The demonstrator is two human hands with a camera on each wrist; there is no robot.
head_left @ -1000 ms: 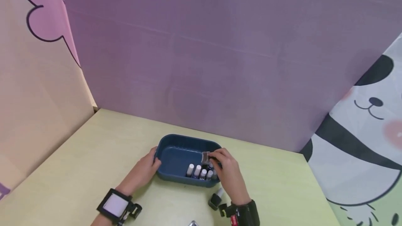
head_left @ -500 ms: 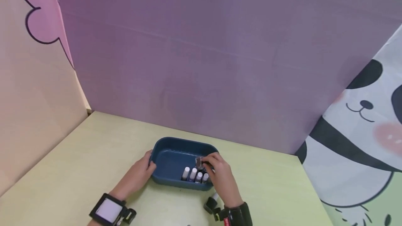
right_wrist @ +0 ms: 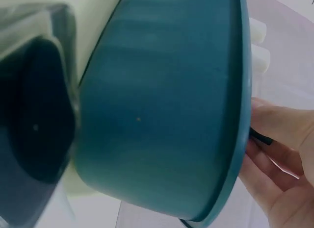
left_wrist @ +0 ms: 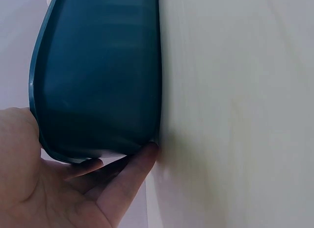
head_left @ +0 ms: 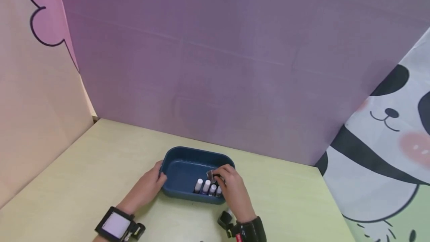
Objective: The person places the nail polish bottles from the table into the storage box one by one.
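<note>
A dark blue tray (head_left: 184, 167) with raised sides sits on the table. My left hand (head_left: 147, 186) grips its left end, thumb over the rim and fingers beneath in the left wrist view. Over the tray's right part, my right hand (head_left: 235, 189) pinches a small nail polish bottle (head_left: 210, 176) of clear glass, tilted with its base to the left. Its black cap (right_wrist: 261, 137) shows between the fingers in the right wrist view. White-capped nail polish bottles (head_left: 206, 186) stand in a row along the tray's near side, some hidden by the right hand.
A dark nail polish bottle (head_left: 225, 219) lies on the table below the right wrist, large and blurred in the right wrist view. Behind the pale table (head_left: 127, 152) rises a purple backdrop (head_left: 195, 66); a panda-printed panel (head_left: 379, 152) stands at right.
My right hand has brought the pinched bottle slightly left and nearer the white-capped row. The left hand keeps its grip on the tray. The head view has shifted a little.
</note>
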